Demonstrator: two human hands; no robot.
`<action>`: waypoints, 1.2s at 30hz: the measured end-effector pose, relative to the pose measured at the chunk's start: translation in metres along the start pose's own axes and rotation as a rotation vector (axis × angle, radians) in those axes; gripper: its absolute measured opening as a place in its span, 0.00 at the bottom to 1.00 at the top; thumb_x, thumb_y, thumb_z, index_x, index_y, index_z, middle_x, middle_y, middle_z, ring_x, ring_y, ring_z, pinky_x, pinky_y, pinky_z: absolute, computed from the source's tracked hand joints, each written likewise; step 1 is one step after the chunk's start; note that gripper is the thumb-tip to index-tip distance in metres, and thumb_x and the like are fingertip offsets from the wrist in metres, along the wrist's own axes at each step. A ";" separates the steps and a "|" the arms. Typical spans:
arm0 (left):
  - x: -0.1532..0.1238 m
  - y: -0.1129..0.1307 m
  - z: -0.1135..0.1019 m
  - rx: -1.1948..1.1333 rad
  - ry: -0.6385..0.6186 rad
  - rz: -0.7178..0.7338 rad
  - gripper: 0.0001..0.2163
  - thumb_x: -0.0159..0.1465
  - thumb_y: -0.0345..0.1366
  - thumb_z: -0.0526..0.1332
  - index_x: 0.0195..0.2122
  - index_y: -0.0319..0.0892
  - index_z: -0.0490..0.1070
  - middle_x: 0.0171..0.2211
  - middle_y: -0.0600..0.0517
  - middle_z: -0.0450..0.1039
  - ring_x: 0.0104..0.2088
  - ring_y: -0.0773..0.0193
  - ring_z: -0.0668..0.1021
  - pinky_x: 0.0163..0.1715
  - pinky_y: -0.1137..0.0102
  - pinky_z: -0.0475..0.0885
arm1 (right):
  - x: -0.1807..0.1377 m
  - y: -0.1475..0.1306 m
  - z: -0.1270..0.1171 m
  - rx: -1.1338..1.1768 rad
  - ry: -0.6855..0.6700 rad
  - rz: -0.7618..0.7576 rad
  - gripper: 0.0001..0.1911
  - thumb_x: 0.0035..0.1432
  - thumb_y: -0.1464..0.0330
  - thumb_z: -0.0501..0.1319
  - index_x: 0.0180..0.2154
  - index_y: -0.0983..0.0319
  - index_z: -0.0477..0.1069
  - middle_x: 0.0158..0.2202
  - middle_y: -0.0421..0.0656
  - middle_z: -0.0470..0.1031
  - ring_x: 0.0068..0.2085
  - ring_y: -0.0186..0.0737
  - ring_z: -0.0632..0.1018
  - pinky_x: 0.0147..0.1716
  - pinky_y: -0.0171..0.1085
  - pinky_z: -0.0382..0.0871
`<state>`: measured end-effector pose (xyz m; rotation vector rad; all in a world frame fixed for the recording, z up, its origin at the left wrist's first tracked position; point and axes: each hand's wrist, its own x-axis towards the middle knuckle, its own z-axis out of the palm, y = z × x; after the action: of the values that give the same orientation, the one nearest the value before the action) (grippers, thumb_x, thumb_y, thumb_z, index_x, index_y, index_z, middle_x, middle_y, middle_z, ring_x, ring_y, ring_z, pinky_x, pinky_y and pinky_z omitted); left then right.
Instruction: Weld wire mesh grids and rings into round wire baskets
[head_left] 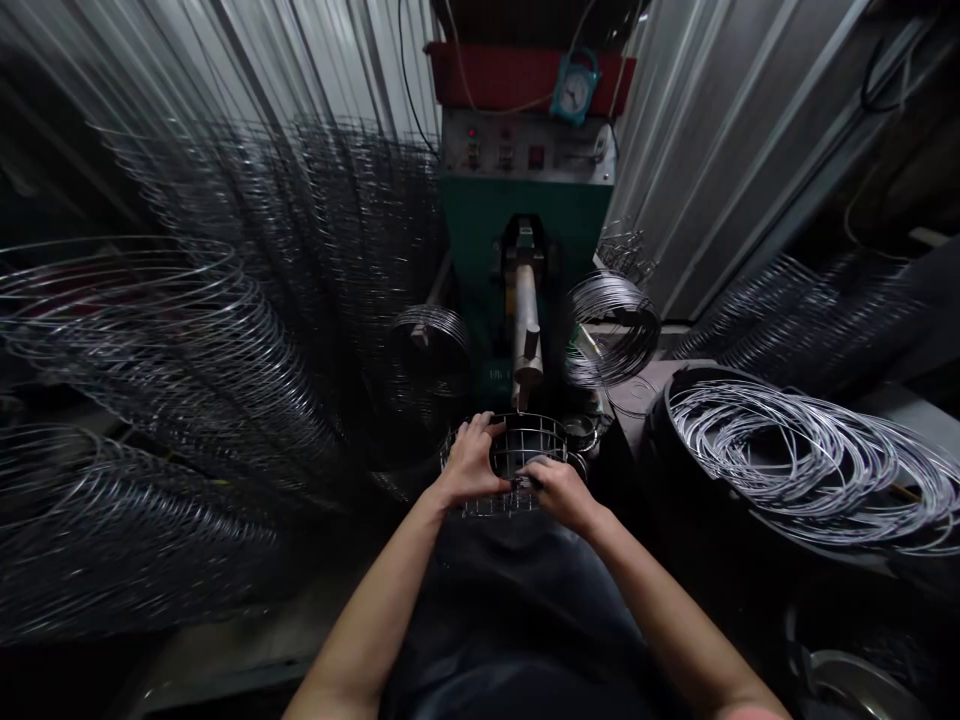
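A round wire basket [529,437] of crossed metal wires sits just below the welding machine's metal arm [527,335]. My left hand [472,462] is closed on the basket's left side, its thumb reaching toward the near rim. My right hand [556,487] is closed at the near rim, fingers bent. Whether it also pinches a small piece there is hidden by the fingers. The arm's lower tip [520,398] comes down close to the far rim; contact cannot be made out.
Tall stacks of wire rings [247,330] stand at the left. Wire ring bundles [613,325] hang beside the green machine [480,225]. A black tub [664,440] heaped with wire rings [795,450] is at the right. A blue clock [575,88] hangs above the control panel.
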<state>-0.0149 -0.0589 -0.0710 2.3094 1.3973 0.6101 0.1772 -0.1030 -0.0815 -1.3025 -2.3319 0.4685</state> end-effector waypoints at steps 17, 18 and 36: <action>0.031 -0.002 -0.005 -0.010 0.001 -0.057 0.40 0.40 0.41 0.72 0.55 0.41 0.62 0.60 0.40 0.56 0.62 0.46 0.59 0.59 0.54 0.57 | 0.023 0.007 -0.013 -0.129 0.069 0.064 0.09 0.58 0.73 0.59 0.41 0.60 0.73 0.39 0.44 0.76 0.39 0.39 0.77 0.37 0.31 0.67; 0.032 0.000 -0.006 0.002 0.000 -0.078 0.40 0.40 0.41 0.71 0.56 0.41 0.61 0.60 0.40 0.55 0.62 0.45 0.58 0.59 0.54 0.56 | 0.024 0.009 -0.011 -0.138 0.077 0.070 0.10 0.58 0.73 0.59 0.42 0.60 0.73 0.40 0.44 0.76 0.39 0.39 0.77 0.37 0.31 0.67; 0.075 -0.019 -0.007 -0.048 0.061 -0.162 0.40 0.38 0.40 0.73 0.54 0.41 0.63 0.61 0.40 0.55 0.62 0.46 0.59 0.60 0.57 0.57 | -0.042 0.041 0.034 0.663 0.510 0.526 0.20 0.57 0.58 0.54 0.45 0.63 0.70 0.34 0.44 0.75 0.36 0.41 0.76 0.36 0.38 0.70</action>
<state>-0.0016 0.0168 -0.0625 2.1312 1.5615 0.6622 0.2083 -0.1217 -0.1390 -1.4475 -1.2462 0.8586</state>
